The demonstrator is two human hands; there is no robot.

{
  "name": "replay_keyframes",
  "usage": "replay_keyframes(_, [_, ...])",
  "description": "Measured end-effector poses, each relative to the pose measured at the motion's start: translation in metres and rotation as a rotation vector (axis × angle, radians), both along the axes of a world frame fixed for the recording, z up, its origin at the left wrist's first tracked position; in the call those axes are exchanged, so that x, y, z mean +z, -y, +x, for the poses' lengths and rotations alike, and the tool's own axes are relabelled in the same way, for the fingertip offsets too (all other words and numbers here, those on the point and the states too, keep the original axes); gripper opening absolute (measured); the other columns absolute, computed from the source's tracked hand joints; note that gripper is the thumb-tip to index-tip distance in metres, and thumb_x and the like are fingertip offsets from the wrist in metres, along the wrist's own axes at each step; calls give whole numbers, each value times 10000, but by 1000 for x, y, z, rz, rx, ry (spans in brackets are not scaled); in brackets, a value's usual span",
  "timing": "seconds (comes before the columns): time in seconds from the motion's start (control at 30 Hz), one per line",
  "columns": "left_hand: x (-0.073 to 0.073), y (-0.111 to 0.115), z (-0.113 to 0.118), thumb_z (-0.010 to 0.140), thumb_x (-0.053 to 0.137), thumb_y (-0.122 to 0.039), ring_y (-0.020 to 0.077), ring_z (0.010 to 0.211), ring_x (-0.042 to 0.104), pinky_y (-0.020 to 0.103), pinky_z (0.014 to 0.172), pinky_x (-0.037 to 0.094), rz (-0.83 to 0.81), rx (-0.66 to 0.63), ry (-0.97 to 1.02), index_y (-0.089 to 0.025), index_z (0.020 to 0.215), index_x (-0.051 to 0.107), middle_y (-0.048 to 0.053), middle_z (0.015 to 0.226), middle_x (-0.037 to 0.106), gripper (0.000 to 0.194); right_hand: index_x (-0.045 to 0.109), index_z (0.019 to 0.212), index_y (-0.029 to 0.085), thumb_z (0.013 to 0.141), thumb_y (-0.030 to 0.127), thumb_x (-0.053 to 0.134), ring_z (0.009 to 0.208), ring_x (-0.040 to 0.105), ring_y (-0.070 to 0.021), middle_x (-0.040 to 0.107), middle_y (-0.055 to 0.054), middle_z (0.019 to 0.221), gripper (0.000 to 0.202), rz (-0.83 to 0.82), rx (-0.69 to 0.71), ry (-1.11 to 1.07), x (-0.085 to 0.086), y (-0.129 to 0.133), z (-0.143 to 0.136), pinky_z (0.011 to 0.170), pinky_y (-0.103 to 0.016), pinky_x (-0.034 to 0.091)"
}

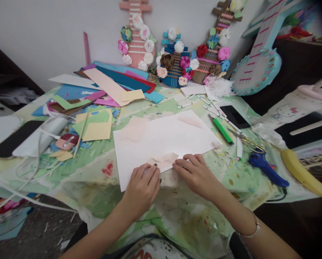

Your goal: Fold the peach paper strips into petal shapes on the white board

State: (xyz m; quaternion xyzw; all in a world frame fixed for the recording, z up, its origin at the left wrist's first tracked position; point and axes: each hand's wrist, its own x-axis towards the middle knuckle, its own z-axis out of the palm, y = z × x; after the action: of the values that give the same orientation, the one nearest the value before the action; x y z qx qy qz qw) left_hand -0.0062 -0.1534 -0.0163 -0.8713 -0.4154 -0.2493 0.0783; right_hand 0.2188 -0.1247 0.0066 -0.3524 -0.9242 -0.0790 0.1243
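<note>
Near the front edge of the table, both hands are at a small peach strip of thin paper [164,160], which looks curled and lies over a large white sheet [161,133]. The curved, closed fingers of my left hand [144,183] are at the strip's left end. From the other side, my right hand [197,174] pinches its right end, fingers pressed together. Another thin peach piece [134,128] lies flat at the sheet's left, and a peach petal-like scrap [190,121] rests at its upper right.
At right lie a green marker [222,131], scissors [251,142], a phone [235,116], a blue glue gun [267,167] and a banana [305,174]. Coloured paper [107,77] and a white cable [39,151] are at left. Paper-flower instruments [174,64] stand behind.
</note>
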Motion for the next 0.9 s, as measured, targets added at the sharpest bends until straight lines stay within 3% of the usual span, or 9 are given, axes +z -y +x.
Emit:
replay_keyframes(0.3, [4, -3, -14, 864, 526, -103, 299, 1013, 545, 429, 823, 431, 70, -49, -26, -36, 1036, 618, 158, 1050, 657, 206, 595, 1063, 110, 899, 97, 453, 1005, 463, -252, 622, -113, 1088, 217, 24, 42, -37, -3, -2, -1, 793, -398, 327])
replay_keyframes(0.5, [12, -15, -28, 908, 472, -165, 276, 1078, 528, 425, 876, 380, 29, -244, -212, -71, 1082, 595, 143, 1100, 635, 233, 605, 993, 100, 906, 120, 455, 951, 479, -242, 619, -130, 1011, 175, -1, 75, 15, -1, -4, -7, 775, -386, 348])
replay_keyframes(0.77, [26, -29, -29, 910, 475, -175, 260, 1047, 528, 417, 867, 363, -15, -360, -439, -74, 1249, 480, 128, 1085, 617, 354, 480, 1253, 142, 903, 143, 470, 909, 470, -230, 598, -102, 935, 350, -10, 130, 143, 13, -7, -8, 780, -386, 331])
replay_keyframes(0.9, [31, -31, -23, 919, 460, -208, 246, 967, 540, 409, 843, 370, -57, -353, -417, -99, 1183, 524, 97, 983, 617, 293, 479, 1254, 148, 900, 165, 489, 898, 472, -234, 595, -97, 949, 354, -23, 152, 203, 19, -9, -9, 766, -394, 325])
